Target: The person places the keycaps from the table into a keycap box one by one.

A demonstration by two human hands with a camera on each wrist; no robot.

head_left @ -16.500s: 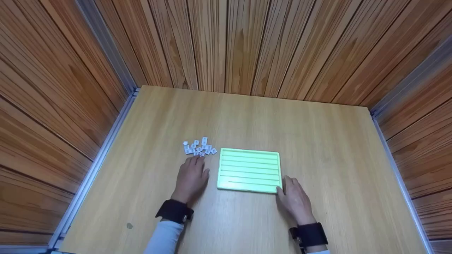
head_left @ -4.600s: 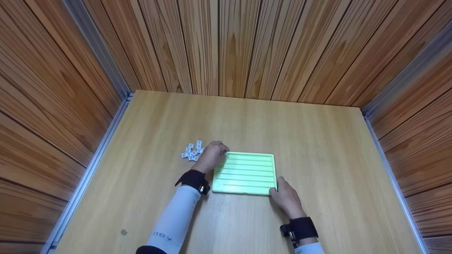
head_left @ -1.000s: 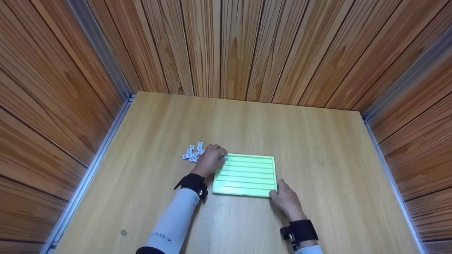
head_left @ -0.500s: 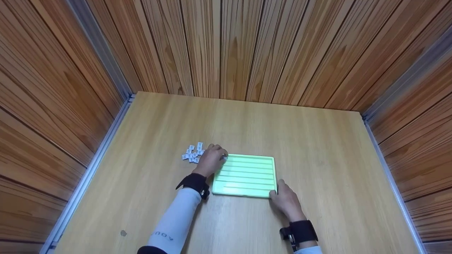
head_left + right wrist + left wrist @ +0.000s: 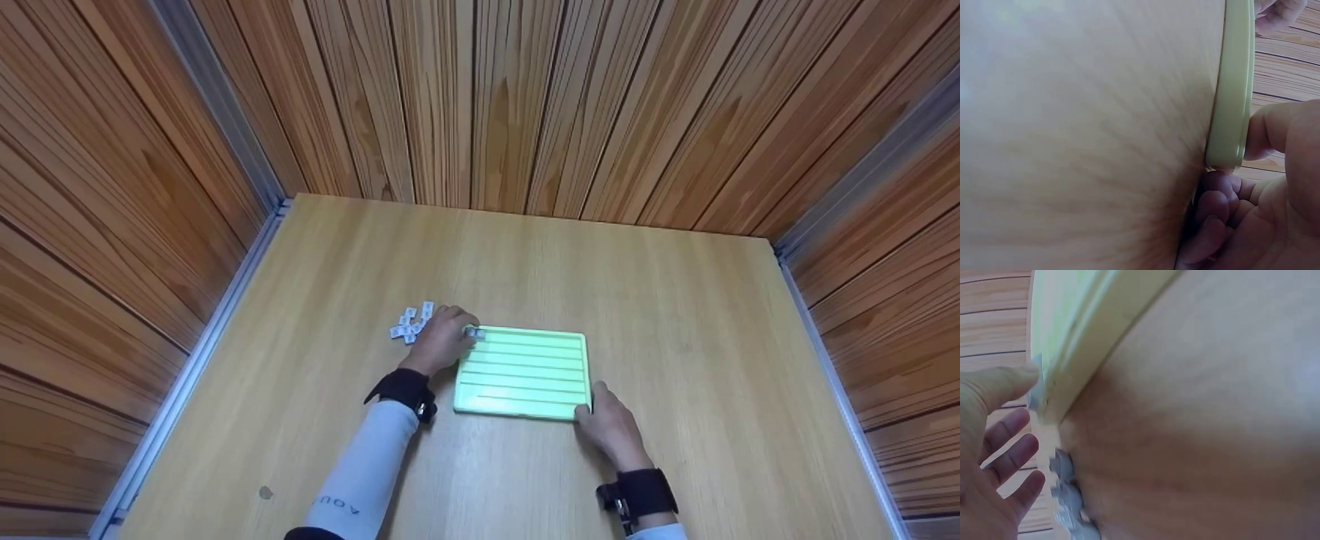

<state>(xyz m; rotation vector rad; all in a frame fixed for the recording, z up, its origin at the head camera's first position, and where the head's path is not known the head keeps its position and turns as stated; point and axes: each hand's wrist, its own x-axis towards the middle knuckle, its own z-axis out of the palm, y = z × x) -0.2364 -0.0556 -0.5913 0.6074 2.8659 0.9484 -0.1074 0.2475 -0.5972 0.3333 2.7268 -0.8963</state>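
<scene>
A light green ridged tray [image 5: 525, 375] lies flat on the table. My left hand [image 5: 441, 341] is at its far left corner, pinching a small white tile [image 5: 474, 332] there. In the left wrist view the thumb [image 5: 1013, 382] lies against that tile [image 5: 1036, 389]; the index finger is hidden and the other fingers hang loosely apart. My right hand [image 5: 611, 426] grips the tray's near right corner. The right wrist view has its thumb [image 5: 1264, 135] on the tray's rim, with the other fingers [image 5: 1213, 219] curled low beside the edge.
Several small white tiles [image 5: 405, 330] with dark marks lie loose left of the tray, partly behind the left hand. Wood-plank walls [image 5: 495, 105] enclose the table [image 5: 675, 315] at the back and sides. A dark spot [image 5: 265, 493] marks the table at front left.
Since the oldest frame, my left hand has gone from the loose tiles to the tray's corner, and fewer loose tiles show. Lately it has shifted slightly left, uncovering more of the tile.
</scene>
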